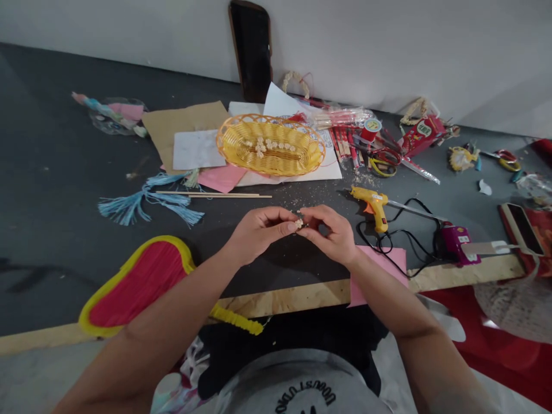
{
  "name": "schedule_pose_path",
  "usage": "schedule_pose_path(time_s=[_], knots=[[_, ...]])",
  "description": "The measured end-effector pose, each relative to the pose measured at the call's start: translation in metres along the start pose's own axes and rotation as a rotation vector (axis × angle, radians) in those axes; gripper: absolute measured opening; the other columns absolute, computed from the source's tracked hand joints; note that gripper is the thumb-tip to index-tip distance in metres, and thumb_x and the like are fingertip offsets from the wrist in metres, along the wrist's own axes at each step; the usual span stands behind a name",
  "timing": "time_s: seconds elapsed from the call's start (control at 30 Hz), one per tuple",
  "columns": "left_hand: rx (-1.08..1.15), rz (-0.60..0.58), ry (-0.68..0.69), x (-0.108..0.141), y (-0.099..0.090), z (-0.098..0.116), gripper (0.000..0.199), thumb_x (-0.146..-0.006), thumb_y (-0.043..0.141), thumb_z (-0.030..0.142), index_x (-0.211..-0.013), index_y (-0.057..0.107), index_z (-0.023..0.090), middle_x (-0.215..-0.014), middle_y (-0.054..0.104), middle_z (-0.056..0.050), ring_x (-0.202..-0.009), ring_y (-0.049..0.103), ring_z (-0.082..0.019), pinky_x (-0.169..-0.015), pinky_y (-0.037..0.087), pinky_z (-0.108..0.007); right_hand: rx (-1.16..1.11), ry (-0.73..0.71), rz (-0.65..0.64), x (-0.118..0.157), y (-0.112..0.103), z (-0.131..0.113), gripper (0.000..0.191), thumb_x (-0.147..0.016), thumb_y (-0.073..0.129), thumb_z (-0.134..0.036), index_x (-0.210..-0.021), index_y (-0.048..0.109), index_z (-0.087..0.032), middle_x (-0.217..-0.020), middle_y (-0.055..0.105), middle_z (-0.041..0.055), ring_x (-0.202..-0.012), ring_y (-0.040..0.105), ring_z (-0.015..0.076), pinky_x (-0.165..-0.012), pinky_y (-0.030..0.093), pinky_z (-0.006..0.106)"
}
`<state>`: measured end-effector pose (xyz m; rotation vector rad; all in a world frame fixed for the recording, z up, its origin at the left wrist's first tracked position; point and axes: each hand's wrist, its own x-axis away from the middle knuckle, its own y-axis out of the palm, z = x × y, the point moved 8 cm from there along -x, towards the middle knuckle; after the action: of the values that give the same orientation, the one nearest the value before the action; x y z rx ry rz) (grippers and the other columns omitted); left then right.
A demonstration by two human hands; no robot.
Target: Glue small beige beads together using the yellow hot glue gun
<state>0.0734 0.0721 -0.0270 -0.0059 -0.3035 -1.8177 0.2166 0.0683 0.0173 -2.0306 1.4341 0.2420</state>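
My left hand (264, 233) and my right hand (330, 233) meet above the dark table. Between their fingertips is a small cream flower-like piece (299, 223), pinched from both sides. Just beyond them, a yellow woven basket (271, 164) holds several similar cream pieces (261, 148). Pale crumbs lie scattered on the table around my fingers. A yellow glue gun (371, 202) rests on its side to the right of my right hand. Two thin sticks (224, 195) lie beyond my left hand, beside a blue tassel (133, 204).
A red and yellow fan-shaped item (138, 282) lies under my left forearm. Pink paper (382, 264) overhangs the table edge (284, 300) by my right forearm. Black cable (414, 236) loops near a purple box (459, 244). Scissors (386, 156) and a spool (371, 130) sit back right; a phone (252, 52) leans behind.
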Motion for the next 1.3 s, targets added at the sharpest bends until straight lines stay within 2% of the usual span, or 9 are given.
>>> schedule_pose_path(time_s=[0.07, 0.2, 0.33, 0.53, 0.77, 0.87, 1.0, 1.3], knots=[[-0.077, 0.03, 0.027, 0.002, -0.001, 0.003, 0.026, -0.072, 0.081, 0.04, -0.083, 0.078, 0.017, -0.082, 0.075, -0.006, -0.073, 0.063, -0.016, -0.071, 0.049, -0.027, -0.002, 0.037, 0.022, 0.001, -0.002, 0.002, 0.023, -0.087, 0.071, -0.033, -0.107, 0.067, -0.022, -0.088, 0.07, 0.0039, -0.067, 0.061, 0.0121, -0.062, 0.055, 0.026], [-0.094, 0.022, 0.046, 0.004, 0.002, 0.006, 0.025, -0.072, 0.081, 0.04, -0.08, 0.077, 0.017, -0.077, 0.074, -0.005, -0.068, 0.061, -0.015, -0.067, 0.048, -0.025, 0.044, -0.054, -0.002, -0.001, 0.0, -0.008, 0.012, -0.087, 0.071, -0.029, -0.094, 0.067, -0.02, -0.088, 0.071, 0.0055, -0.073, 0.064, 0.0137, -0.063, 0.054, 0.026], [-0.061, 0.002, 0.025, 0.004, 0.004, 0.004, 0.025, -0.069, 0.083, 0.038, -0.08, 0.077, 0.017, -0.077, 0.074, -0.005, -0.068, 0.062, -0.015, -0.066, 0.048, -0.025, 0.039, -0.088, -0.007, -0.002, 0.001, -0.012, 0.008, -0.089, 0.068, -0.022, -0.097, 0.068, -0.02, -0.088, 0.073, 0.0059, -0.079, 0.068, 0.0149, -0.069, 0.056, 0.027], [-0.076, 0.03, -0.005, 0.005, 0.001, 0.003, 0.023, -0.071, 0.082, 0.039, -0.076, 0.077, 0.017, -0.073, 0.072, -0.004, -0.065, 0.06, -0.014, -0.064, 0.047, -0.026, 0.046, -0.071, -0.017, 0.0, 0.005, -0.006, 0.009, -0.09, 0.067, -0.024, -0.099, 0.069, -0.022, -0.088, 0.073, 0.0048, -0.08, 0.069, 0.0154, -0.073, 0.057, 0.029], [0.115, -0.001, -0.085, 0.003, 0.004, -0.009, 0.024, -0.068, 0.084, 0.039, -0.069, 0.075, 0.016, -0.067, 0.068, -0.002, -0.062, 0.056, -0.012, -0.064, 0.044, -0.025, 0.04, -0.025, -0.023, -0.001, 0.007, -0.004, 0.011, -0.089, 0.069, -0.027, -0.097, 0.067, -0.021, -0.087, 0.072, 0.0047, -0.075, 0.067, 0.014, -0.066, 0.056, 0.026], [0.159, -0.034, -0.11, 0.003, 0.008, -0.011, 0.028, -0.067, 0.085, 0.041, -0.065, 0.073, 0.016, -0.062, 0.063, 0.0, -0.059, 0.051, -0.01, -0.061, 0.04, -0.025, 0.029, -0.042, -0.03, 0.0, 0.007, -0.007, 0.014, -0.088, 0.07, -0.025, -0.1, 0.067, -0.02, -0.09, 0.073, 0.006, -0.078, 0.067, 0.0145, -0.069, 0.056, 0.027], [0.112, -0.04, -0.099, 0.003, 0.006, -0.01, 0.03, -0.068, 0.084, 0.043, -0.064, 0.073, 0.016, -0.06, 0.06, 0.0, -0.059, 0.048, -0.011, -0.06, 0.037, -0.025, -0.005, -0.085, -0.015, 0.0, 0.005, -0.009, 0.016, -0.087, 0.071, -0.021, -0.102, 0.068, -0.02, -0.091, 0.073, 0.0058, -0.083, 0.068, 0.0155, -0.075, 0.057, 0.029], [0.084, -0.07, -0.102, 0.004, 0.003, -0.013, 0.028, -0.073, 0.081, 0.043, -0.071, 0.076, 0.016, -0.066, 0.063, -0.002, -0.064, 0.049, -0.012, -0.063, 0.038, -0.025, 0.007, -0.109, 0.008, -0.002, 0.003, -0.008, 0.016, -0.084, 0.074, -0.019, -0.099, 0.068, -0.019, -0.087, 0.072, 0.0048, -0.083, 0.068, 0.0146, -0.075, 0.057, 0.026]])
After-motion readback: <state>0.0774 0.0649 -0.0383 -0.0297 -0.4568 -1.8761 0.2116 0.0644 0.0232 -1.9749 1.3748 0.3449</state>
